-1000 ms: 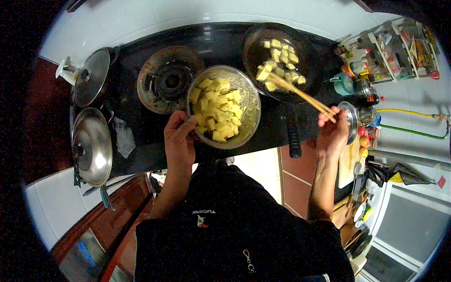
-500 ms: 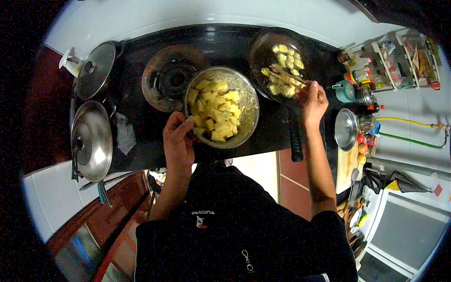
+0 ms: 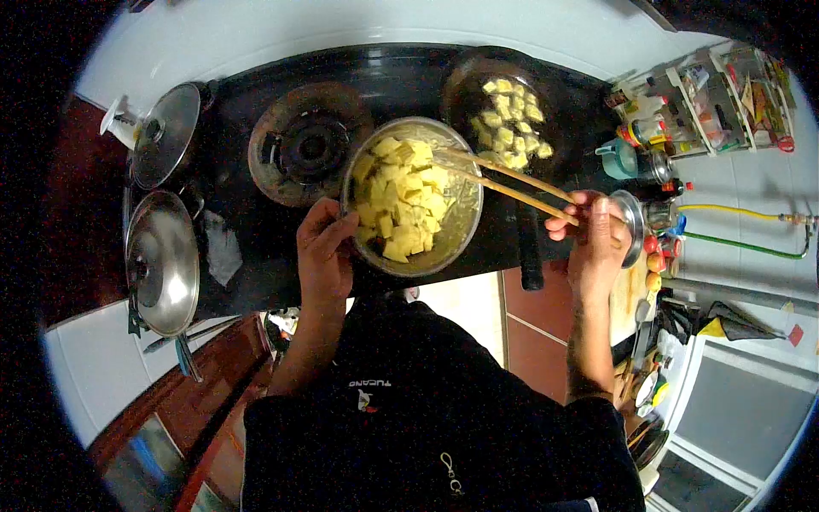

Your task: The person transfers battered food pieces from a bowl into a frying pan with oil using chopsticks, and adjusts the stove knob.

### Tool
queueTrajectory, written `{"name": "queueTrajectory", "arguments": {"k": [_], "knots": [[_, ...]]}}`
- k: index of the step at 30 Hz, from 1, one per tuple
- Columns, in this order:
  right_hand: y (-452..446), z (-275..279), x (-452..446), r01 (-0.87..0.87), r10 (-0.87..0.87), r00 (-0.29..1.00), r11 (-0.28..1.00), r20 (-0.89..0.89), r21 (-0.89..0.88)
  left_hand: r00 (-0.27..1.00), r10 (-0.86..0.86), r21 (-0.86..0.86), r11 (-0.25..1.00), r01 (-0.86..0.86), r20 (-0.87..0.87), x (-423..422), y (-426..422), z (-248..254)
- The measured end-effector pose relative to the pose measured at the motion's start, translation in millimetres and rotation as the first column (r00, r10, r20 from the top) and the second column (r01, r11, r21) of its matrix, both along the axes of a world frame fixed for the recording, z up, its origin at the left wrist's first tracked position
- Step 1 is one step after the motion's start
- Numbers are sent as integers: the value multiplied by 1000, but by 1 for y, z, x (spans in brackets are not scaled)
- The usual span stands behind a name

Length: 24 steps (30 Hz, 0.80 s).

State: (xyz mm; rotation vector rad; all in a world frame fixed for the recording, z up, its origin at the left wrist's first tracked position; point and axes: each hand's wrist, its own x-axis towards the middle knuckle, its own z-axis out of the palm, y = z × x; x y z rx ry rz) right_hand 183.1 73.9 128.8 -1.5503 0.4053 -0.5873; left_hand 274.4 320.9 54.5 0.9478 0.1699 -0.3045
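My left hand (image 3: 327, 243) grips the near left rim of a metal bowl (image 3: 465, 224), thumb and fingers pressed on its edge. Pale yellow cubes (image 3: 401, 200) are heaped in the bowl. In my right hand (image 3: 592, 239) are wooden chopsticks (image 3: 520, 189), their tips over the bowl's upper right part at the cubes. Behind and to the right, a dark frying pan (image 3: 554, 81) holds several browned yellow cubes (image 3: 512, 115) lying apart and in clusters. Its black handle (image 3: 530, 256) points toward me, between the bowl and my right hand.
An unused gas burner (image 3: 311, 147) is left of the bowl. Two lidded pans (image 3: 164, 260) stand at the far left beside a cloth (image 3: 223, 247). At right are a metal dish (image 3: 632, 226), a teal cup (image 3: 618, 159), bottles, a rack (image 3: 695, 107) and a cutting board (image 3: 628, 299).
The chopsticks went from the pan back to the bowl with my right hand, which moved down and right. Another cluster of cubes lies in the pan's near part. My left hand stays on the rim.
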Motion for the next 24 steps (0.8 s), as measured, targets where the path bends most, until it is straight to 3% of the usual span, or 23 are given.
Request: {"name": "queueTrajectory", "arguments": {"k": [1,6,10,18,22,23,24], "knots": [[5,-2,1,3,-3,1000,1000,22,-5,1000,3,4,1000,-3,-8,1,-1,1],[20,-12,-6,-151,181,982,922,53,-356,998,-31,-39,999,29,-58,5,1,-8],[15,-30,-6,-118,182,975,911,129,-394,993,-65,-118,992,54,-94,6,0,-15],[-2,-26,-5,103,-102,969,995,225,7,991,1,-10,1000,-3,-134,2,-5,-13],[-41,-27,8,261,-276,939,960,207,97,983,38,-81,995,-54,-182,-2,-6,-21],[-52,-34,17,319,-312,938,947,150,-29,981,64,-66,995,-77,-184,-3,-6,-20],[-58,-44,26,320,-317,937,947,144,2,979,90,-51,994,-101,-185,-5,-7,-19]]}}
